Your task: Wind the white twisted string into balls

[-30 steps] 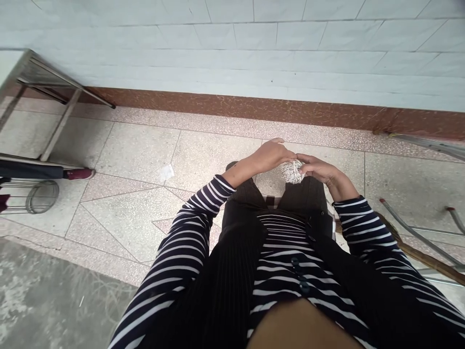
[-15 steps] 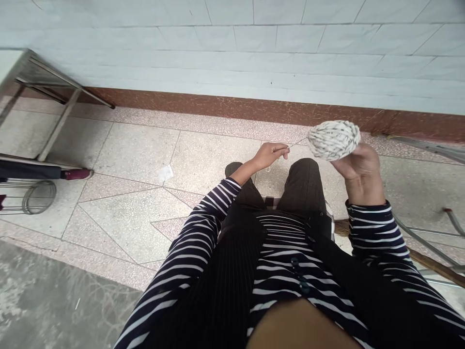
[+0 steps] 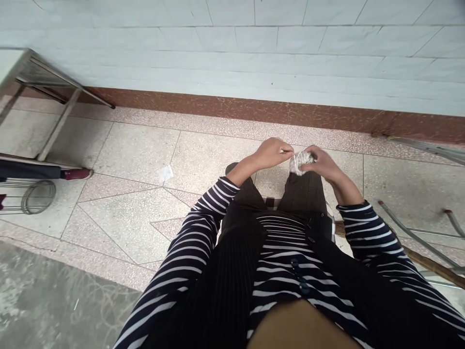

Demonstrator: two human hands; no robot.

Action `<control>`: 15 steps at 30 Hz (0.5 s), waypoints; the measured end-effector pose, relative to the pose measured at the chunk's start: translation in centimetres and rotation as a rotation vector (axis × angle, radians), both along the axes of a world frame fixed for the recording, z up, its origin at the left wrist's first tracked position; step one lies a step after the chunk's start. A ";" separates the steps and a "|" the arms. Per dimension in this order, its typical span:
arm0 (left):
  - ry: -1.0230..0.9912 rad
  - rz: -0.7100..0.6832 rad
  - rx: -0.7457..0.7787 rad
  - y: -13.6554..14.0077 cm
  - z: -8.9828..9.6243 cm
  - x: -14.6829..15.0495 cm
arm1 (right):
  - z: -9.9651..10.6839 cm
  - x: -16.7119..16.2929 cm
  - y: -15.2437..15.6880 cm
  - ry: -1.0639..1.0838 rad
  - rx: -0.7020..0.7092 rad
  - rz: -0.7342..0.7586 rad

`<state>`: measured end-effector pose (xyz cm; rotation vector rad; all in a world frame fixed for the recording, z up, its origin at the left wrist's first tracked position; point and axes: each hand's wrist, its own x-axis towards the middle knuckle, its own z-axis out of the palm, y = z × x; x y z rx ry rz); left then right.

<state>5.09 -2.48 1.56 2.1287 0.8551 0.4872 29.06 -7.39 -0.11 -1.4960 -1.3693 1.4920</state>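
Between my hands, above my right knee, is a thick braided white-and-grey piece (image 3: 298,164), rounded and partly covered by fingers. My right hand (image 3: 324,165) grips it from the right, thumb and fingers around its side. At its left edge my left hand (image 3: 273,152) is closed in a pinch, fingertips touching or nearly touching the piece. The thin strand that ran from that pinch to the piece a moment ago is too fine to make out now.
A metal-legged table (image 3: 54,123) stands at the left, near another person's shoe (image 3: 78,174) and a wire rack (image 3: 38,197). White paper (image 3: 166,173) lies on the floor. Metal legs (image 3: 403,222) and a wooden stick (image 3: 436,265) are at my right. A tiled wall (image 3: 254,58) rises ahead.
My right hand has come left and down with the braided piece, turning it and bringing it against my left fingertips. My left hand has shifted only slightly right.
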 end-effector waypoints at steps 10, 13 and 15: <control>-0.021 -0.041 0.010 -0.6 -2.5 -0.3 | -0.7 0.8 -2.8 0.477 -0.301 0.033; -0.034 0.029 -0.057 -0.6 -3.7 -0.6 | -0.7 0.8 -2.9 0.518 -0.274 -0.093; -0.038 0.063 -0.049 -0.5 -4.1 -0.9 | -0.4 0.6 -2.9 0.512 -0.250 -0.092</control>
